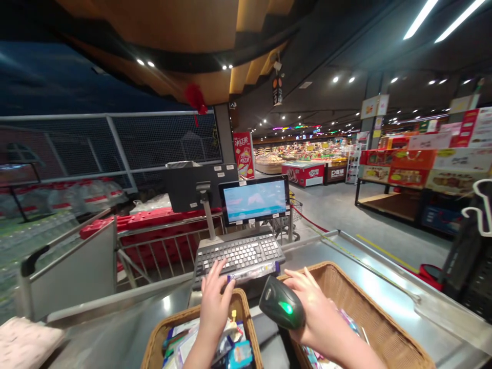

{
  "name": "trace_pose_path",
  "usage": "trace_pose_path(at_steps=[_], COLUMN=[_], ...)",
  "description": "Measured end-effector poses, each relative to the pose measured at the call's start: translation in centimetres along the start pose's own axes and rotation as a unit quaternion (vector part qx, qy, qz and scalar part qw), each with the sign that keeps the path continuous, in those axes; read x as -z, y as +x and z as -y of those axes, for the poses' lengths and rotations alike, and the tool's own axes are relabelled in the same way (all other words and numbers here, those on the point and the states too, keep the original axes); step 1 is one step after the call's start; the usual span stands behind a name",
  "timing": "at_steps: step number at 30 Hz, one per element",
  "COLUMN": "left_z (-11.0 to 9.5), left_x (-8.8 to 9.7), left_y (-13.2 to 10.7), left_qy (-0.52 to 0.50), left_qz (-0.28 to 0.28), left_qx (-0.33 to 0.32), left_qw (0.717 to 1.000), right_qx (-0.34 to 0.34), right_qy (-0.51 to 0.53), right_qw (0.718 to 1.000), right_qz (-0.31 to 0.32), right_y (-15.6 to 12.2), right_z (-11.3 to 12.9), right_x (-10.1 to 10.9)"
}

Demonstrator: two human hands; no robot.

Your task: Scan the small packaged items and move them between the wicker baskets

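Observation:
My left hand (215, 294) reaches over the lower left of the black keyboard (242, 253), fingers spread. By its thumb is one end of a long, slim clear package (253, 272) with purple ends, lying along the keyboard's front edge; whether thumb and package touch is unclear. A black handheld barcode scanner (282, 303) with a green light is gripped in my right hand (313, 302), in front of the package. Below my left forearm a wicker basket (248, 320) holds several small packaged goods. Under my right forearm is a larger wicker basket (384, 328) with colourful packets, partly hidden.
Behind the keyboard stand a lit monitor (255, 199) and a dark screen back (188, 187). The metal counter (126, 318) runs beneath everything. A pale pink patterned item (28, 341) lies at the left, near a grey panel (77, 271). White hooks (482, 205) hang at the right.

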State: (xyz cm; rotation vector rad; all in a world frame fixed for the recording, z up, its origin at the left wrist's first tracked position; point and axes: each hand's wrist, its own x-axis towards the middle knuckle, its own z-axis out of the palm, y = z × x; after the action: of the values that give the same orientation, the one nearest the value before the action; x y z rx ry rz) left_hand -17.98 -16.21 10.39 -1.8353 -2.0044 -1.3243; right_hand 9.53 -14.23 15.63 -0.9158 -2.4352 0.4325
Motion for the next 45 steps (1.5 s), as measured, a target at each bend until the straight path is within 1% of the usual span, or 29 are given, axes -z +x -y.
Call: trace_pose_path(at_steps=[4, 8, 15, 19, 22, 26, 27, 29, 33, 35, 37, 39, 41, 43, 45], left_z=[0.8, 2.0, 5.1, 7.3, 8.6, 9.4, 9.4, 9.4, 8.5, 7.5, 6.1, 4.3, 2.0, -0.6, -3.4], left_x=[0.8, 1.6, 3.4, 4.0, 4.3, 4.7, 4.8, 5.0, 4.8, 4.2, 3.1, 1.5, -0.6, -3.2, -6.1], left_y=[-0.4, -1.2, -3.4, -4.5, -5.1, -5.6, -5.7, -5.9, -5.8, -5.3, -4.5, -3.5, -2.5, -1.7, -1.2], left_qy=[-0.001, 0.008, 0.046, 0.085, 0.144, 0.214, 0.222, 0.254, 0.355, 0.351, 0.308, 0.248, 0.187, 0.128, 0.079], left_qz=[0.023, 0.052, 0.133, 0.168, 0.191, 0.227, 0.231, 0.23, 0.183, 0.171, 0.187, 0.218, 0.253, 0.286, 0.318], left_qx=[0.014, 0.03, 0.062, 0.101, 0.134, 0.179, 0.183, 0.172, 0.108, 0.07, 0.031, -0.003, -0.04, -0.086, -0.136], left_qw=[1.0, 0.998, 0.988, 0.977, 0.962, 0.933, 0.929, 0.924, 0.91, 0.918, 0.932, 0.944, 0.948, 0.946, 0.935], right_qx=[0.005, 0.008, 0.015, 0.013, 0.008, 0.003, 0.001, -0.005, -0.019, -0.027, -0.037, -0.053, -0.077, -0.099, -0.108], right_qy=[0.008, 0.009, 0.006, 0.007, 0.008, 0.011, 0.011, 0.01, 0.021, 0.028, 0.03, 0.023, 0.009, -0.008, -0.019], right_qw=[1.0, 1.0, 1.0, 1.0, 1.0, 0.999, 0.999, 0.999, 0.999, 0.998, 0.998, 0.998, 0.997, 0.995, 0.993], right_qz=[0.003, 0.009, 0.015, 0.025, 0.027, 0.035, 0.037, 0.039, 0.044, 0.04, 0.027, 0.009, -0.011, -0.029, -0.036], right_y=[-0.1, -0.3, -0.2, -0.1, -0.1, 0.0, 0.1, 0.1, -0.2, -0.6, -1.3, -2.1, -3.2, -4.3, -5.6], right_z=[0.6, 1.0, 1.7, 2.5, 3.2, 3.8, 3.8, 3.9, 3.5, 2.9, 1.9, 0.5, -1.3, -3.3, -5.3], right_x=[-0.5, -1.2, -3.0, -3.6, -3.9, -4.2, -4.2, -4.4, -4.7, -4.6, -4.2, -3.3, -1.9, -0.3, 1.4])
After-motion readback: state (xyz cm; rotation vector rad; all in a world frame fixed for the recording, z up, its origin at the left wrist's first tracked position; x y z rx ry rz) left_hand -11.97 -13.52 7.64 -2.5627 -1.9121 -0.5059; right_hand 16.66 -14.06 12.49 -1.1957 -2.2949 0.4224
